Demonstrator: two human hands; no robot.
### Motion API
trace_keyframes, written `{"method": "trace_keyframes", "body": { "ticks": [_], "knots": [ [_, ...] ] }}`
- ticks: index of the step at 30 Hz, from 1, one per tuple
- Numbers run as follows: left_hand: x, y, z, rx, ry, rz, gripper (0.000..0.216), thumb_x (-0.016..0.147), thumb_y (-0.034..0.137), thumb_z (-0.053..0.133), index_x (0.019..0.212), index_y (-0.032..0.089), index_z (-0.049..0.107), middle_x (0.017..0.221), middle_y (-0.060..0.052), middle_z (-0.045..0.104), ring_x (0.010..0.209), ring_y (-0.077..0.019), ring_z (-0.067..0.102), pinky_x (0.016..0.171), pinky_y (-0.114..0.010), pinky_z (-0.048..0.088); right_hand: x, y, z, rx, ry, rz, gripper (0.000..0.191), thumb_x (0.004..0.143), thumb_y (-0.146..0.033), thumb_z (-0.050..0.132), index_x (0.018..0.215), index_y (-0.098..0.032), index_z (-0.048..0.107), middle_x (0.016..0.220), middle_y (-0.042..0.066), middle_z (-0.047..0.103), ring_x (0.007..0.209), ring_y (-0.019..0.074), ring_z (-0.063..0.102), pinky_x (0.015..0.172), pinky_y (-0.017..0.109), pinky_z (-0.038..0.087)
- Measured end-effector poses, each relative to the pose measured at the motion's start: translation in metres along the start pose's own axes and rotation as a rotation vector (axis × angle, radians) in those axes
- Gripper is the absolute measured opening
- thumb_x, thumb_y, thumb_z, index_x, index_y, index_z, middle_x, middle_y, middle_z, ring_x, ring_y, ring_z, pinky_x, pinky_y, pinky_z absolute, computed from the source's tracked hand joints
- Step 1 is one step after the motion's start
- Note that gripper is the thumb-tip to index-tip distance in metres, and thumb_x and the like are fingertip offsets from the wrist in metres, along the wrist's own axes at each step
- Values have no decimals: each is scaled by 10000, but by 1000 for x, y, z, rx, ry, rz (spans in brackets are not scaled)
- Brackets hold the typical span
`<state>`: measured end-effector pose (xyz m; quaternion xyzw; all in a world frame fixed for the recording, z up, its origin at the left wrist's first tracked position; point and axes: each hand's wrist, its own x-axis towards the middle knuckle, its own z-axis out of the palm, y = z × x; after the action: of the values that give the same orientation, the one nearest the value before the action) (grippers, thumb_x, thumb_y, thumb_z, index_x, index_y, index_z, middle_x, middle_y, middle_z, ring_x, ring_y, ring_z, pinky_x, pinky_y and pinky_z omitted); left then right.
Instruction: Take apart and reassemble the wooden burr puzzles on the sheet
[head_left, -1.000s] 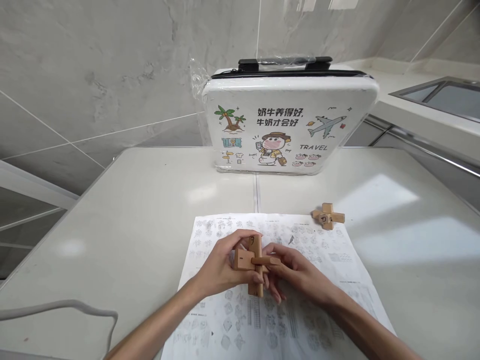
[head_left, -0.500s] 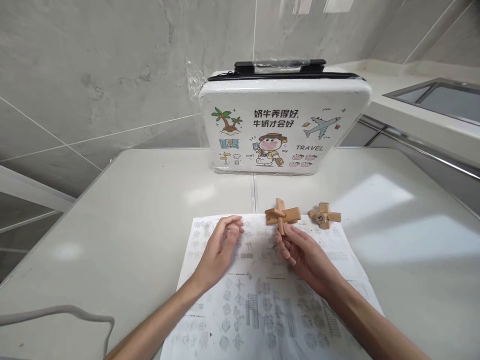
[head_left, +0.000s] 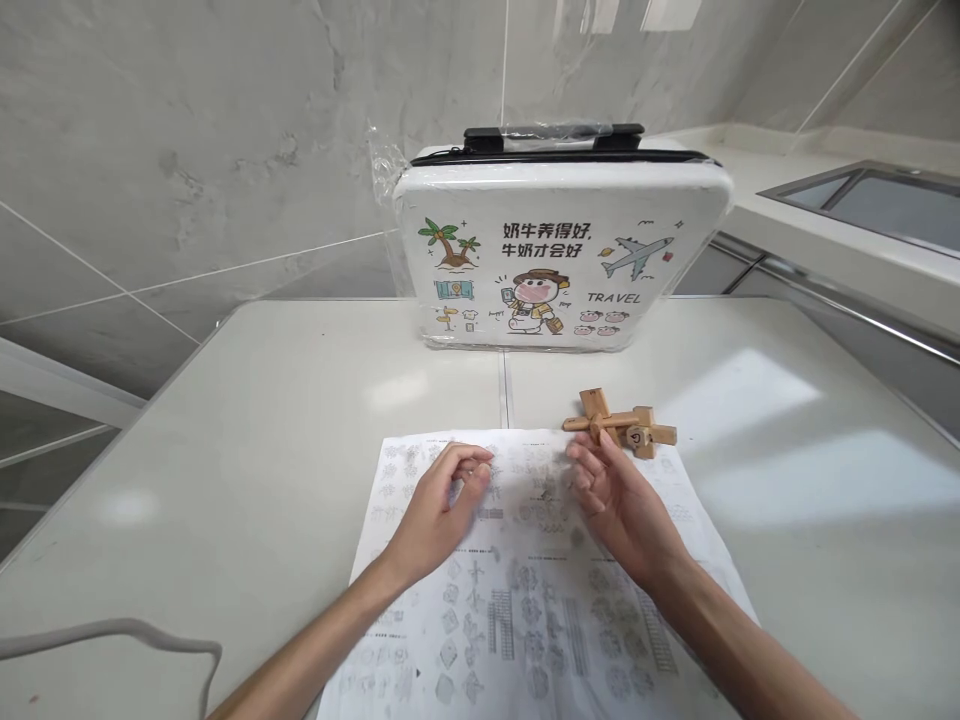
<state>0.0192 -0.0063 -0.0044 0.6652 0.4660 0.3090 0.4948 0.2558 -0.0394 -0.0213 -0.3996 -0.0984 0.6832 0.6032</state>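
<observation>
In the head view, my right hand (head_left: 626, 510) grips a cross-shaped wooden burr puzzle (head_left: 595, 403) by one of its bars, thumb and fingers at its near end. Close by on the right is a second wooden burr puzzle (head_left: 651, 440), partly hidden behind the first one and marked with a letter. My left hand (head_left: 442, 510) rests over a printed sheet (head_left: 517, 560), its fingers loosely curved and thumb apart, with nothing in it. Small diagrams of puzzle shapes cover the paper.
A white case (head_left: 562, 255) with cartoon prints and plastic wrap stands at the back of the pale table (head_left: 225, 430). A grey cable (head_left: 142, 630) lies at the front left. On the right is a counter (head_left: 825, 215) with a dark inset.
My right hand has moved the held puzzle right, next to the second one, and its bars have turned. The left hand stays nearly in place. The view has shifted slightly.
</observation>
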Motion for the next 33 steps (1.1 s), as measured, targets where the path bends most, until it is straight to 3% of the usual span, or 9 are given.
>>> {"method": "trace_keyframes", "body": {
  "ticks": [4, 7, 14, 23, 33],
  "knots": [
    [1, 2, -1, 103, -40, -9, 361, 1071, 527, 532, 1041, 210, 703, 878, -26, 665, 762, -159, 582, 727, -303, 502, -8, 4, 8, -216, -110, 78, 358, 942, -552, 760, 944, -222, 621, 772, -20, 590, 540, 97, 488, 404, 195, 383],
    [0, 2, -2, 184, -137, -37, 411, 1085, 497, 498, 872, 196, 681, 678, 27, 578, 585, -115, 451, 594, -263, 409, -13, 9, 13, -472, -237, 58, 382, 992, -578, 688, 909, -215, 600, 799, -2, 615, 578, 116, 543, 480, 229, 434],
    [-4, -4, 2, 428, -236, 171, 333, 1088, 384, 481, 859, 202, 641, 733, 26, 645, 614, -112, 531, 582, -246, 382, -21, 19, 16, -969, -468, -116, 367, 1090, -542, 527, 935, -222, 619, 792, 23, 672, 636, 158, 616, 594, 290, 488],
    [-3, -5, 3, 525, -226, 236, 296, 1092, 312, 466, 866, 200, 622, 723, 31, 645, 583, -106, 522, 566, -244, 373, -18, 18, 13, -1105, -494, -197, 321, 1112, -457, 501, 911, -230, 605, 730, 4, 645, 620, 158, 591, 602, 295, 449],
    [-2, -4, 1, 546, -247, 238, 305, 1116, 315, 424, 911, 205, 622, 807, 13, 681, 679, -132, 599, 622, -267, 425, -10, 10, 10, -1143, -547, -227, 304, 1104, -444, 506, 935, -229, 639, 770, 18, 681, 628, 161, 603, 597, 299, 449]
  ]
}}
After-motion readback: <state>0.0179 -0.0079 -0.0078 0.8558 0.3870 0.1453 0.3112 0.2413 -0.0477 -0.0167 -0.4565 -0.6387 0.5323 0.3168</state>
